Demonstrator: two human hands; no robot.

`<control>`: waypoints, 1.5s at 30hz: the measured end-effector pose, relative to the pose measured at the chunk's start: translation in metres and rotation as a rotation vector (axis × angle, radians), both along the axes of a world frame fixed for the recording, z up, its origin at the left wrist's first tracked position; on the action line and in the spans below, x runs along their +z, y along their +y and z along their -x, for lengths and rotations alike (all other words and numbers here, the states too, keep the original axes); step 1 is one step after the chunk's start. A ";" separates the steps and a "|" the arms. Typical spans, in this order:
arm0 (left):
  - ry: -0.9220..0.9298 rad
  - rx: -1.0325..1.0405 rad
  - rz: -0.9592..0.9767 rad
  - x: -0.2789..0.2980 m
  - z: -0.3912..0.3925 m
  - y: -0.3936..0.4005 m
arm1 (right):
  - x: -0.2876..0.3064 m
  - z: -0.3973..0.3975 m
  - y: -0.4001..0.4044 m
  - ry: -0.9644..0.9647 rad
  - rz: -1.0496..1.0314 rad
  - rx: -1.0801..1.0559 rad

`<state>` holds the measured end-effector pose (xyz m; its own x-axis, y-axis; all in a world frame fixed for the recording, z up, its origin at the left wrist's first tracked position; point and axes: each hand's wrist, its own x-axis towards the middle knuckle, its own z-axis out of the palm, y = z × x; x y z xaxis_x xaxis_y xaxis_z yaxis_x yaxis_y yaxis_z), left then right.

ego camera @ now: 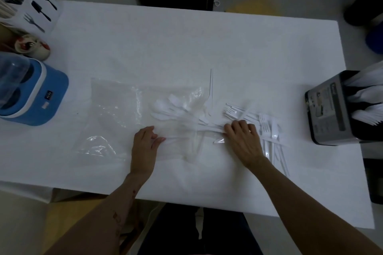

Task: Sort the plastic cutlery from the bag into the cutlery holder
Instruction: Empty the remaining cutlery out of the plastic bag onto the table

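Note:
A clear plastic bag (pixel 124 114) lies flat in the middle of the white table (pixel 165 43). Several white spoons (pixel 165 107) show through its right half. My left hand (pixel 145 143) rests on the bag's near edge, thumb and fingers pinching the plastic. A loose heap of white forks and knives (pixel 265 126) spills out to the right of the bag's mouth. My right hand (pixel 242 138) lies over that heap with its fingers curled onto several white handles. The grey and black cutlery holder (pixel 327 109) stands at the right table edge with white cutlery in it.
A second white holder (pixel 35 4) with black cutlery pictures stands at the far left corner. A painted mug (pixel 35 46) and a blue appliance (pixel 35 93) with a clear lid sit along the left edge. One white utensil (pixel 211 87) lies apart, beyond the bag.

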<state>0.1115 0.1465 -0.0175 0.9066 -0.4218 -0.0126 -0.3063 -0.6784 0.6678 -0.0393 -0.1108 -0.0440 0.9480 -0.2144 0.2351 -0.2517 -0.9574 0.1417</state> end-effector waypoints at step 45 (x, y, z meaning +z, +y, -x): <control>0.009 -0.051 -0.061 -0.018 0.000 0.009 | 0.010 -0.025 -0.002 0.073 -0.079 0.004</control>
<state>0.1113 0.1556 -0.0360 0.8836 -0.4659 -0.0475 -0.3360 -0.7015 0.6285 -0.0140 -0.1124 -0.0339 0.9629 -0.2255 0.1483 -0.2394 -0.9673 0.0834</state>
